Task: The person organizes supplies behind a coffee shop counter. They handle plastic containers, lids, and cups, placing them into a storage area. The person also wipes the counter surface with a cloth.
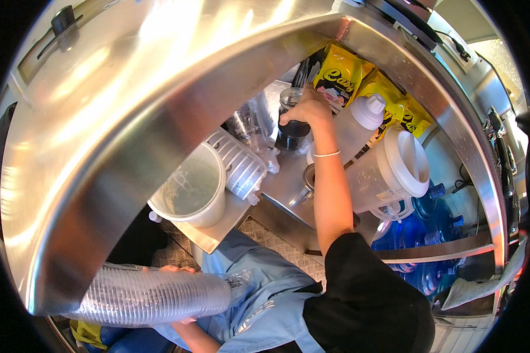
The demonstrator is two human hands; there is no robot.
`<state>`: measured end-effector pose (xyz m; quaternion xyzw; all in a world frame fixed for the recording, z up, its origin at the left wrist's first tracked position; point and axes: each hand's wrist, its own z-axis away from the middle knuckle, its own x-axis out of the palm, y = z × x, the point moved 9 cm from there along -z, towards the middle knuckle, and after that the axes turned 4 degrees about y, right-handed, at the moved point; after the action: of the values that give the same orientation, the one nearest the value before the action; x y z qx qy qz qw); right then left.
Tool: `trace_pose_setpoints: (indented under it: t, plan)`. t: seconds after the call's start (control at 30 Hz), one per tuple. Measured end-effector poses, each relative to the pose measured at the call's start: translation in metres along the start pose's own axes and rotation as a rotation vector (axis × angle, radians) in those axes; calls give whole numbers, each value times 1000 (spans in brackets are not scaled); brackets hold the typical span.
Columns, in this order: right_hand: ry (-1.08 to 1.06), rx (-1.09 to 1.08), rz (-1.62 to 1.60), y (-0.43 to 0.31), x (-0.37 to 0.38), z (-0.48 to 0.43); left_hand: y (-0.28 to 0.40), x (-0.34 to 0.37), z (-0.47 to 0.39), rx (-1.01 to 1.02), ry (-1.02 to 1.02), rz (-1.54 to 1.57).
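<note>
My left hand [182, 271] is wrapped around a long stack of clear plastic cups [154, 295] in a clear plastic sleeve, lying across my lap by the blue apron [256, 304]. With my right hand [308, 108], arm stretched out under the steel counter, I grip a glass jar [293, 132] with dark contents, near its upper part. The jar stands upright on the steel shelf [287, 176]. Beside it are bagged clear cups [249, 128] and yellow packets [342, 75]. The fingers of my left hand are partly hidden by the stack.
A white plastic bucket [218, 176] stands near a sleeve of cups [240, 165]. Right of my forearm are a lidded plastic pitcher [375, 176] and a translucent bottle [351, 128]. Large blue water bottles [424, 238] lie lower right. The steel counter's edge [159, 119] curves overhead.
</note>
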<state>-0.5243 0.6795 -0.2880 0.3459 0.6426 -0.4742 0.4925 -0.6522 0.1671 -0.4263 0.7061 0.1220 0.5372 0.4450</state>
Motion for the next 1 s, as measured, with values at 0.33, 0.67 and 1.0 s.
trace_pose_setpoints:
  t: [0.33, 0.67, 1.0]
  plan:
    - [92, -37, -64, 0, -1, 18, 15, 7, -3, 79, -85, -30]
    - [97, -476, -461, -123, 22, 31, 3, -4, -5, -30, -75, -32]
    - [-260, -1242, 662, -236, 203, -21, 3, -22, 3, 29, -18, -28]
